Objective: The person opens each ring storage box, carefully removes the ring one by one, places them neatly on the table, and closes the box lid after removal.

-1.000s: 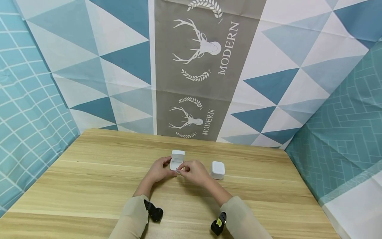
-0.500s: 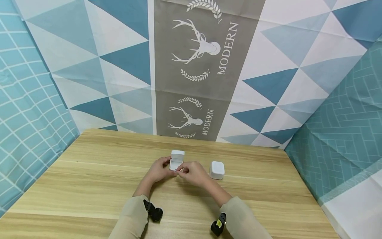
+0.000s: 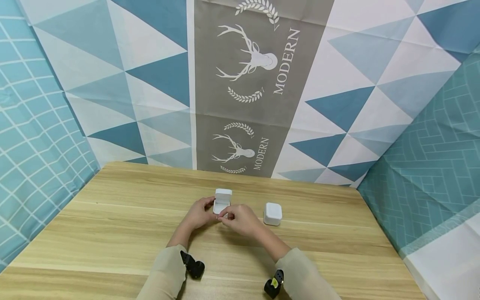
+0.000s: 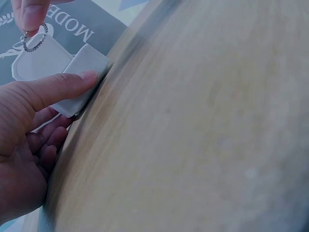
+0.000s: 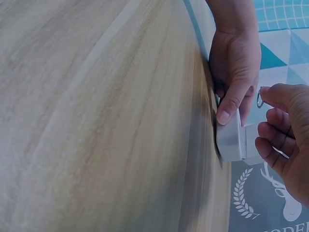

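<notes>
A small white ring box (image 3: 223,192) stands on the table with its lid raised. My left hand (image 3: 198,214) grips its base from the left, the thumb across the front in the left wrist view. My right hand (image 3: 241,218) pinches a silvery ring (image 4: 34,49) set with small stones between thumb and index finger. In the left wrist view the ring overlaps the raised lid; the right wrist view shows this ring (image 5: 258,100) apart from the box. The other right fingers are curled loosely. The inside of the box is partly covered by the right hand in the head view.
A second white box (image 3: 273,213), closed, sits to the right of my right hand. The wooden table (image 3: 112,233) reaches back to a patterned cloth backdrop (image 3: 157,83). A black camera (image 3: 195,268) is strapped at each sleeve.
My right hand has drawn the ring slightly left and toward me, from over the box to just in front of it. The left hand and both boxes have stayed put.
</notes>
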Demonstrator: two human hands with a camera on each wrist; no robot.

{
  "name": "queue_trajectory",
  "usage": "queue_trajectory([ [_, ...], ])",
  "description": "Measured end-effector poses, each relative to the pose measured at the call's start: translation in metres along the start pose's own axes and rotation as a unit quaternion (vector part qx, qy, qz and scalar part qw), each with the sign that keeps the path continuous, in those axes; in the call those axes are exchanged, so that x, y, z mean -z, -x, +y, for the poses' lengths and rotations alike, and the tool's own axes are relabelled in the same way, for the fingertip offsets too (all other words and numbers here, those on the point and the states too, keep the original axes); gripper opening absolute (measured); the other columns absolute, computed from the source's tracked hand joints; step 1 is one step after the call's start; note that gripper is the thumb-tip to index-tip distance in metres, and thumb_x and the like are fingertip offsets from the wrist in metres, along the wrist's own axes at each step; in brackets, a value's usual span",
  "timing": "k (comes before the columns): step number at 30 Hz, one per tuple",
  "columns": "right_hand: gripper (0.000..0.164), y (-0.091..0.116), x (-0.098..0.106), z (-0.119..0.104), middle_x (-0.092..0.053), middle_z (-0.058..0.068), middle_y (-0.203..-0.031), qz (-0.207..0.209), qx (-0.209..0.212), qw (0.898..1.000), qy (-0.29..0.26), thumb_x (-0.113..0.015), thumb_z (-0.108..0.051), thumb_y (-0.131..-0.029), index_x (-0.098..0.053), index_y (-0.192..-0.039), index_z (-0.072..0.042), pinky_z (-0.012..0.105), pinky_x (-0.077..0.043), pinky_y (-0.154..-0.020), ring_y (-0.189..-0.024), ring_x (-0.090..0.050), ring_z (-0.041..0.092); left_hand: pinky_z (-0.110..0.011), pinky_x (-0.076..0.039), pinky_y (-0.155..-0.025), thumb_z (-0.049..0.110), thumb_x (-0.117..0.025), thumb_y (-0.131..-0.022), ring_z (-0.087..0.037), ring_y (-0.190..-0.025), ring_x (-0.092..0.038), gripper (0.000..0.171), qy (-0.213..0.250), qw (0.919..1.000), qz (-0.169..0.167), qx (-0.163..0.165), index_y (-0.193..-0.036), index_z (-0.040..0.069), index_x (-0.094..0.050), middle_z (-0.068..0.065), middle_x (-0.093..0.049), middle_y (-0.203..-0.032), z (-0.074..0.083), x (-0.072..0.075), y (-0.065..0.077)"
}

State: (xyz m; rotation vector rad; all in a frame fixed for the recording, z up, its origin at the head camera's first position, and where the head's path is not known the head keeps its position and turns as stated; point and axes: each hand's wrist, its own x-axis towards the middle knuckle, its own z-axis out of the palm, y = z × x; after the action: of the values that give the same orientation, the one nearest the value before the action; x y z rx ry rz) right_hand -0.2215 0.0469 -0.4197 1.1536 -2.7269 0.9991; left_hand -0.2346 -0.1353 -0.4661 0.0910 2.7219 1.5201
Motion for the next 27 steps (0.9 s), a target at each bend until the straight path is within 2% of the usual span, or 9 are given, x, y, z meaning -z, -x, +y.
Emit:
queue_trajectory([
  [6, 0.009, 0.0009, -0.0003, -0.0015, -0.053, -0.009, -0.057, -0.004, -0.001, 1.0, -0.005, -0.065, -0.018, -0.087, -0.073, -0.087, -0.012, 0.012, -0.031, -0.045, -0.049, -0.037, -0.005, -0.047, -0.043, -0.1, 0.011, -0.077, -0.074, -0.031, -0.116, -0.053, 0.066, 0.002, 1.0, 0.001, -0.006, -0.133, -0.002, -0.049, -0.017, -0.058, -0.125, -0.0012, -0.0009, -0.0014],
  [18, 0.01, 0.0023, -0.004, -0.002, -0.054, -0.008, -0.058, -0.001, 0.022, 1.0, 0.011, -0.066, -0.019, -0.087, -0.073, -0.086, -0.012, 0.012, -0.033, -0.048, -0.052, -0.037, -0.005, -0.047, -0.043, -0.1, 0.01, -0.076, -0.075, -0.033, -0.117, -0.053, 0.067, 0.005, 1.0, 0.003, -0.003, -0.133, -0.004, -0.047, -0.019, -0.056, -0.128, 0.0008, -0.0003, 0.0007],
  [27, 0.009, 0.0038, -0.0049, -0.0058, -0.054, -0.008, -0.059, -0.01, 0.014, 1.0, 0.005, -0.067, -0.019, -0.086, -0.072, -0.085, -0.012, 0.012, -0.034, -0.048, -0.052, -0.038, -0.005, -0.047, -0.043, -0.1, 0.01, -0.077, -0.074, -0.036, -0.116, -0.053, 0.067, 0.002, 0.9999, 0.002, -0.011, -0.131, -0.008, -0.047, -0.023, -0.055, -0.128, 0.0022, 0.0003, 0.0019],
])
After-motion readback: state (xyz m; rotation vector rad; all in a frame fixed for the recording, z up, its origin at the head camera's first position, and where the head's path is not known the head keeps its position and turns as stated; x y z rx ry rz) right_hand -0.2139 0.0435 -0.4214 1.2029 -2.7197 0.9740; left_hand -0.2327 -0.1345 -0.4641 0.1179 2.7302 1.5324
